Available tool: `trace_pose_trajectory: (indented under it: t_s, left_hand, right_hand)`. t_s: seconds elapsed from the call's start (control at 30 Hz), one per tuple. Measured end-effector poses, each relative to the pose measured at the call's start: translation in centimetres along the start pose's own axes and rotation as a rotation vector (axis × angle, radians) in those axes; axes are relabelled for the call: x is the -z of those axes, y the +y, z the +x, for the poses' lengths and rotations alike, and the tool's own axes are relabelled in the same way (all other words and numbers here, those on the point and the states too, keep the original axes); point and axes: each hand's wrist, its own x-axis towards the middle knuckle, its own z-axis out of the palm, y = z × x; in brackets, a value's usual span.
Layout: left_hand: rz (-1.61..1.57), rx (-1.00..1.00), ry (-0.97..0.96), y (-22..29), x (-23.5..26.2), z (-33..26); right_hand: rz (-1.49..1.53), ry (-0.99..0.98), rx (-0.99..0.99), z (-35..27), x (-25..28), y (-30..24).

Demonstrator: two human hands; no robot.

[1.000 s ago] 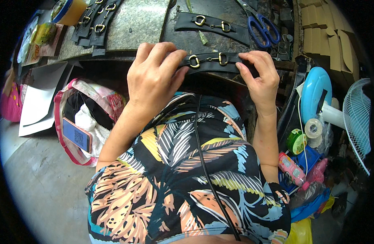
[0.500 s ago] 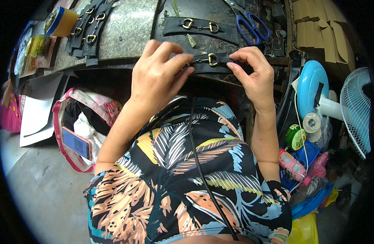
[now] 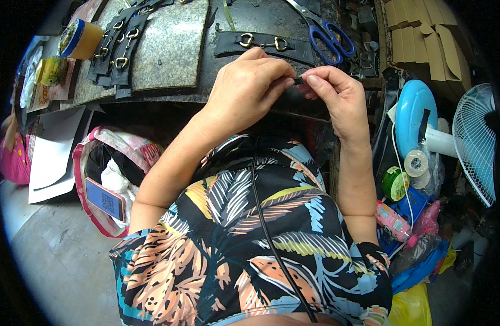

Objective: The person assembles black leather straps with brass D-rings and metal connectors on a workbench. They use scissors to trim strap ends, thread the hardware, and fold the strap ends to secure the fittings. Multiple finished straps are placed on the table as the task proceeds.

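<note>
Between my two hands a small black strip (image 3: 298,80) shows, probably leather; most of it is hidden. My left hand (image 3: 252,84) pinches it from the left, knuckles toward the work table. The thumb and forefinger of my right hand (image 3: 338,95) close on its right end, other fingers curled under. Just beyond my left hand lies a flat black leather strap (image 3: 293,45) with gold horsebit-style hardware. Blue-handled scissors (image 3: 331,41) rest right of that strap, blades pointing away. Farther left, several similar black straps (image 3: 122,49) with gold rings overlap in a pile.
A speckled stone slab (image 3: 171,51) covers the table's left part. An orange tub (image 3: 88,41) with a blue rim stands beyond it. Below left is a pink-edged bag (image 3: 82,204) with a phone (image 3: 104,199). At right are a blue-and-white fan (image 3: 415,117) and cardboard pieces (image 3: 424,46).
Both hands have drawn together; my left hand has moved right. The buckled strap that lay between them no longer shows there, and a small black strip is pinched between my fingertips.
</note>
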Motion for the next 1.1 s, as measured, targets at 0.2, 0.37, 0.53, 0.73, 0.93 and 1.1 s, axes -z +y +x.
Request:
trace_pose_trajectory:
  t_s: [0.2, 0.37, 0.53, 0.73, 0.93, 1.1]
  left_hand:
    - [-0.200, 0.140, -0.123, -0.2, 0.8, 0.0]
    - [-0.615, 0.319, -0.177, -0.6, 0.9, -0.4]
    - [-0.766, 0.378, -0.169, -1.0, 0.8, -0.6]
    - [-0.754, 0.364, -0.146, -1.0, 0.6, -0.7]
    - [-0.702, 0.343, -0.100, -0.7, 0.7, -0.7]
    - [-0.549, 0.299, -0.097, -0.4, 0.7, -0.8]
  right_hand:
    - [-0.039, -0.080, -0.024, 0.6, 0.5, 0.1]
    - [0.075, -0.033, -0.074, 0.7, 0.4, 0.2]
    - [0.085, -0.004, -0.116, 0.7, 0.4, 0.2]
    - [0.063, -0.014, -0.121, 0.7, 0.4, 0.3]
    - [0.038, -0.020, -0.083, 0.4, 0.3, 0.2]
    - [-0.014, -0.021, -0.082, 0.1, 0.7, 0.0]
